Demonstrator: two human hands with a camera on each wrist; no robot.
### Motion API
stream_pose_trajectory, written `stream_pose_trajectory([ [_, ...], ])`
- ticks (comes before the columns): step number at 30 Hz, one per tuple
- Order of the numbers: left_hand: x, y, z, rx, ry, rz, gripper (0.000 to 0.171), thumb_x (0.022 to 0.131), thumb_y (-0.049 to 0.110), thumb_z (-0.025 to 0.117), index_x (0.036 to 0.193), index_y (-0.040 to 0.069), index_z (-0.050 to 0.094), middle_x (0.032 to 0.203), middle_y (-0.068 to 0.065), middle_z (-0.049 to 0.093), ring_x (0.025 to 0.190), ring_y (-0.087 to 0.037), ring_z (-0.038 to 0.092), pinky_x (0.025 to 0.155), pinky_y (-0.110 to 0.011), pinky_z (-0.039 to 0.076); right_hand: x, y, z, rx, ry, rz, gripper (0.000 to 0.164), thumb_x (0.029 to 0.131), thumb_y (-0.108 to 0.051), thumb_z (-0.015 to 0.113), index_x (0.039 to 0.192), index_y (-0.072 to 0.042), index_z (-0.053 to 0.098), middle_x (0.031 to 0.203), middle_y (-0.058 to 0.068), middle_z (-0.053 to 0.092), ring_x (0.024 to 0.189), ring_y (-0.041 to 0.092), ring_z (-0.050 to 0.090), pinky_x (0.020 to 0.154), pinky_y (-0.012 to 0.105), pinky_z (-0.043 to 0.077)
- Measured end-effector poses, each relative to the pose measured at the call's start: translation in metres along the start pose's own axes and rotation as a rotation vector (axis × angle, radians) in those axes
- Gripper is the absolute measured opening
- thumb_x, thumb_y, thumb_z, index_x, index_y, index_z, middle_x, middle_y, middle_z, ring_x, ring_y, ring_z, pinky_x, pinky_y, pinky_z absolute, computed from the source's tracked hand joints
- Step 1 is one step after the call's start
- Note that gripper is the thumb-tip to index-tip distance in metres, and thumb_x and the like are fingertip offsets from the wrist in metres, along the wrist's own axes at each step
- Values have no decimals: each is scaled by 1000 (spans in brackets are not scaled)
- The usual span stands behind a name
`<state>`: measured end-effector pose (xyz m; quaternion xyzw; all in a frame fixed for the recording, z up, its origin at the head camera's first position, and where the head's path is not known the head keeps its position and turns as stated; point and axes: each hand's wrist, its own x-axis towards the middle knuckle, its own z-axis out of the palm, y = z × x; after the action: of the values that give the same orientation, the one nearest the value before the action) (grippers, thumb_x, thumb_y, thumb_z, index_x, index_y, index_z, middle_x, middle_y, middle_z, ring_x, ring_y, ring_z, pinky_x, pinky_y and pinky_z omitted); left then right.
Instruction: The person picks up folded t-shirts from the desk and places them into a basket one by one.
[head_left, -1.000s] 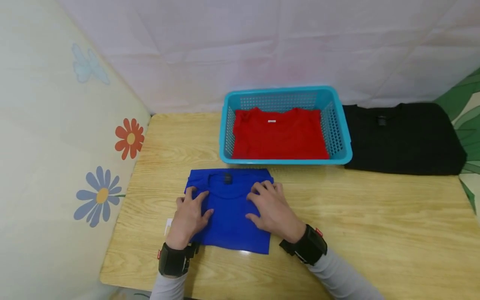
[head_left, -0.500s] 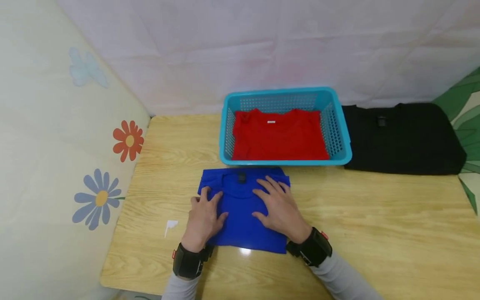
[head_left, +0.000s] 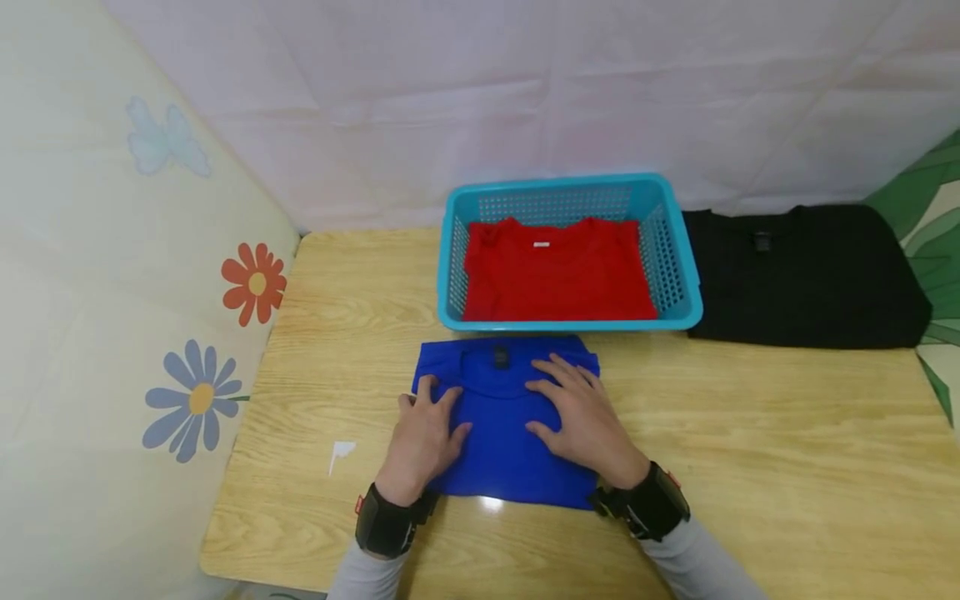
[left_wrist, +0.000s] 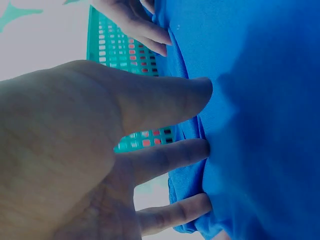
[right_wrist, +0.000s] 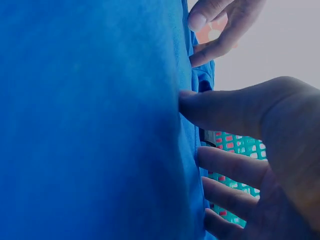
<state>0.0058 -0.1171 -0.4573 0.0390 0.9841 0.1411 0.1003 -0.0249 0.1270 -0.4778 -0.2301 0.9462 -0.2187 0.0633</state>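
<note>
A folded blue T-shirt point(head_left: 498, 454) lies flat in front of the basket, its dark neck label at the far edge. My left hand point(head_left: 422, 442) rests on the left part of the shirt with spread fingers. On the right part sits my right hand point(head_left: 588, 421), fingers also spread. Both wrist views show thumb and fingertips touching the blue cloth point(left_wrist: 270, 125), and no fold of it is pinched.
Just beyond the shirt stands a turquoise plastic basket point(head_left: 570, 325) holding a folded red T-shirt point(head_left: 558, 279). A folded black T-shirt point(head_left: 810, 283) lies right of it. A small white scrap point(head_left: 342, 451) is on the wooden table point(head_left: 750, 467), left of my left hand.
The blue T-shirt has slid to the right along the table, both hands moving with it. The white scrap, partly covered by the left hand before, now shows fully. The basket stays put.
</note>
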Motion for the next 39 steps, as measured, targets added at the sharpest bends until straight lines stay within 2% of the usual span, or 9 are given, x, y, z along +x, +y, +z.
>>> stream_pose_trajectory([
  [9,4,16,11,-19,-4,67,52,93,42,68,139,19,57,142,-15,40,105,-40,48,59,-40,56,-7,15,-12,6,26,78,45,85,-37,78,123,-12,69,150,11,49,148,38,30,116,65,22],
  [16,7,19,16,-99,0,112,51,94,42,66,138,17,57,141,-10,42,109,-35,50,65,-41,56,-17,25,-15,13,74,109,38,86,-32,78,116,-10,71,146,12,53,146,39,33,115,65,24],
  [19,9,18,16,-198,50,75,47,94,38,67,131,10,57,136,-10,45,109,-32,53,74,-44,56,-21,30,-16,24,96,99,36,87,-30,78,116,-11,71,145,12,53,144,39,35,113,66,25],
  [23,12,18,16,-346,112,-43,45,94,35,67,123,6,49,125,-13,43,104,-30,54,82,-43,54,-29,40,-18,73,196,92,43,85,-25,79,123,-9,67,148,14,50,142,40,37,110,66,28],
  [26,15,18,16,-437,139,-110,53,94,36,67,128,3,42,127,-17,40,107,-33,50,85,-45,52,-38,47,-22,158,277,140,61,86,-23,79,139,-9,55,157,18,36,146,46,28,110,70,26],
  [30,18,14,15,-551,132,-120,67,94,36,67,139,-1,34,134,-22,41,113,-38,46,93,-51,47,-48,53,-27,332,271,234,84,90,-25,75,157,-13,27,165,22,13,150,51,13,111,75,21],
  [33,20,10,12,-643,88,-90,69,95,35,65,142,-3,31,133,-24,45,115,-36,49,97,-51,47,-53,54,-31,486,248,285,91,93,-24,72,160,-13,12,166,22,11,148,49,21,111,71,27],
  [36,23,7,8,-721,31,-62,68,96,36,64,141,-3,31,128,-24,51,109,-33,55,93,-48,50,-56,54,-37,640,230,357,93,95,-27,69,161,-12,5,166,19,13,145,48,31,108,63,36],
  [39,27,2,7,-760,-25,-57,67,96,36,66,140,-1,33,116,-20,55,96,-27,57,80,-38,52,-59,55,-47,779,169,470,93,97,-36,64,161,-16,0,166,17,16,144,43,36,105,46,48],
])
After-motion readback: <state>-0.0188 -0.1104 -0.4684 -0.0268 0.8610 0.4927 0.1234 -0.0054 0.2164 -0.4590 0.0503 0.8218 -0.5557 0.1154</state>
